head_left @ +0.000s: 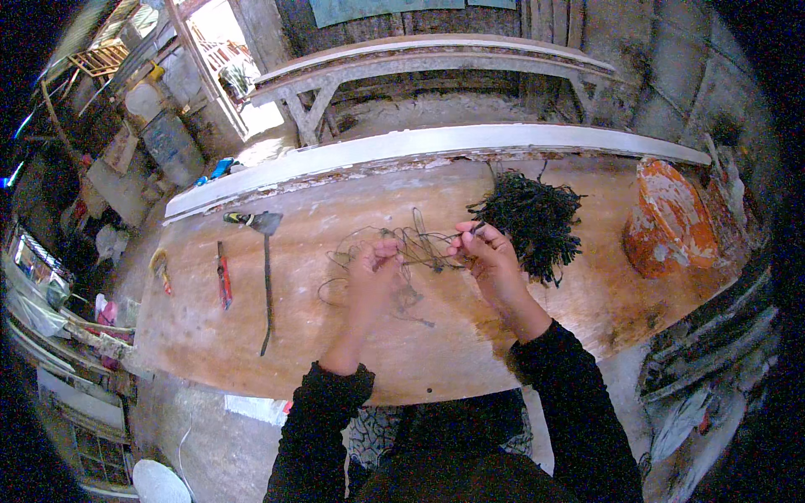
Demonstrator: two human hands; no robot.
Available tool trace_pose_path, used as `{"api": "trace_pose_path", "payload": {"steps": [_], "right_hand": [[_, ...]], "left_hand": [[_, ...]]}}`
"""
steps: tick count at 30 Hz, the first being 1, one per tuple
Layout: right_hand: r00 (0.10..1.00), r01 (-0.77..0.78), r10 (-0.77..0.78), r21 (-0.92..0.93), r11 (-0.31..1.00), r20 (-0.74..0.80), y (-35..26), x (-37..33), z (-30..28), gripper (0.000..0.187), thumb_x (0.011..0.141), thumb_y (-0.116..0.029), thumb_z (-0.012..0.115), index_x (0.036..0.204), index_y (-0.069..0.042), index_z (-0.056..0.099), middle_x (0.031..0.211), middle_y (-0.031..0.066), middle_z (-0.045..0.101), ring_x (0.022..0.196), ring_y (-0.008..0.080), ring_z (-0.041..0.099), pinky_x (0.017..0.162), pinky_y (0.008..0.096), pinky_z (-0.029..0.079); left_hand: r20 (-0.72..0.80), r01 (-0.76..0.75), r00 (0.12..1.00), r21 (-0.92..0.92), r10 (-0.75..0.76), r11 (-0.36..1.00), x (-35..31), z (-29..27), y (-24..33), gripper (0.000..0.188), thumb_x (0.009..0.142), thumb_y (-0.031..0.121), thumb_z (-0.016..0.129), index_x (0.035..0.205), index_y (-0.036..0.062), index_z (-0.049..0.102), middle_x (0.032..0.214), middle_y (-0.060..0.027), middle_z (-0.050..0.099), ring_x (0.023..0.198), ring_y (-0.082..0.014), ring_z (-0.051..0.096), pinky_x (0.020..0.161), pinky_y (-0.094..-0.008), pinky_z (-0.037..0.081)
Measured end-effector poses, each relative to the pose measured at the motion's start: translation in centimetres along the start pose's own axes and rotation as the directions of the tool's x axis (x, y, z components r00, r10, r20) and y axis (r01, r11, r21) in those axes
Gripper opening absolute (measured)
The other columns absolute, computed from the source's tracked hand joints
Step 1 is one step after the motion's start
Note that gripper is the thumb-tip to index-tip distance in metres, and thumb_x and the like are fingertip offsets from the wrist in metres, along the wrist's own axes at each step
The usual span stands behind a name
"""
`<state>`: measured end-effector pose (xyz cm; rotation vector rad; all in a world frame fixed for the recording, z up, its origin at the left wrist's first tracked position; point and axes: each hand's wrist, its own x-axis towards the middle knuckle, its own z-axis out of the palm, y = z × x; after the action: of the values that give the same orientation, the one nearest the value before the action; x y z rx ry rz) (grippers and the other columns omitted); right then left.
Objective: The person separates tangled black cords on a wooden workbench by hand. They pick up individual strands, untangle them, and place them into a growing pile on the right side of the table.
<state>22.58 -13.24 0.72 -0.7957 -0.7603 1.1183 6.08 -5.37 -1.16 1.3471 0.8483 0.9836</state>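
Observation:
A loose tangle of thin dark cord (417, 243) lies between my hands above the wooden tabletop. My right hand (496, 268) is closed in a pinch on a dark strand of this cord, its end showing at the fingertips. Blurred by motion, my left hand (371, 272) has its fingers curled together at the left side of the tangle, seemingly on a strand. Just beyond my right hand sits a thick, shaggy bundle of black strips (537, 220).
On the table's left lie a putty knife (267, 222), a long dark strip (267, 293), a red-handled tool (224, 278) and a small yellowish tool (159, 267). A paint-smeared orange bucket (650, 235) stands at right. A white board (436, 141) runs along the far edge, with a bench (436, 63) behind.

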Motion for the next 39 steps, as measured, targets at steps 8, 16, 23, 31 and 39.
{"api": "trace_pose_path", "payload": {"steps": [8, 16, 23, 31, 39], "right_hand": [[0.922, 0.001, 0.071, -0.185, 0.983, 0.380, 0.0, -1.4, 1.4, 0.026, 0.077, -0.012, 0.052, 0.100, 0.001, 0.053, 0.090, 0.0095, 0.058, 0.086, 0.0158, 0.054, 0.073, 0.0266, 0.043], [0.967, 0.173, -0.061, -0.461, 0.870, 0.246, 0.5, -0.5, 0.5, 0.013, 0.070, -0.003, 0.059, 0.083, -0.001, 0.059, 0.072, 0.0054, 0.059, 0.068, 0.0113, 0.054, 0.064, 0.0233, 0.042], [0.947, 0.115, -0.307, -0.795, 0.596, -0.093, 1.7, 1.9, -2.1, 0.032, 0.070, 0.002, 0.057, 0.100, -0.006, 0.050, 0.059, -0.0028, 0.046, 0.057, 0.0042, 0.043, 0.053, 0.0180, 0.036], [0.884, 0.272, -0.468, -0.801, 0.534, -0.012, 3.2, 3.3, -4.5, 0.026, 0.067, 0.004, 0.054, 0.090, -0.009, 0.057, 0.069, 0.0028, 0.052, 0.062, 0.0109, 0.049, 0.053, 0.0218, 0.039], [0.980, 0.160, -0.073, -0.503, 0.850, 0.187, 1.0, 0.8, -0.3, 0.005, 0.067, -0.005, 0.062, 0.069, -0.003, 0.059, 0.082, 0.0040, 0.048, 0.081, 0.0126, 0.047, 0.070, 0.0259, 0.038]], "left_hand": [[-0.126, -0.091, 0.989, -0.111, 0.077, 0.990, 1.9, -2.1, -0.1, 0.028, 0.070, -0.002, 0.051, 0.098, 0.0007, 0.046, 0.075, -0.0060, 0.055, 0.061, -0.0116, 0.054, 0.044, -0.0219, 0.047], [-0.051, -0.079, 0.996, -0.055, 0.076, 0.995, 1.4, -1.7, 0.5, 0.047, 0.065, -0.003, 0.060, 0.107, 0.0038, 0.038, 0.073, -0.0071, 0.055, 0.062, -0.0109, 0.053, 0.047, -0.0218, 0.046], [0.495, 0.228, 0.857, -0.115, -0.143, 0.967, -1.5, 0.2, 2.5, 0.046, 0.066, -0.003, 0.061, 0.105, 0.0073, 0.038, 0.078, -0.0032, 0.052, 0.067, -0.0113, 0.053, 0.059, -0.0229, 0.044], [0.440, -0.061, 0.894, -0.072, 0.087, 0.996, -1.3, 0.3, 1.0, 0.024, 0.066, 0.002, 0.063, 0.085, 0.0072, 0.049, 0.064, 0.0001, 0.052, 0.051, -0.0061, 0.048, 0.042, -0.0182, 0.039], [-0.215, -0.188, 0.937, 0.352, 0.274, 0.917, 2.0, -3.0, -0.6, 0.006, 0.067, 0.001, 0.059, 0.070, 0.0031, 0.054, 0.068, -0.0009, 0.056, 0.056, -0.0063, 0.049, 0.049, -0.0207, 0.039]]}}
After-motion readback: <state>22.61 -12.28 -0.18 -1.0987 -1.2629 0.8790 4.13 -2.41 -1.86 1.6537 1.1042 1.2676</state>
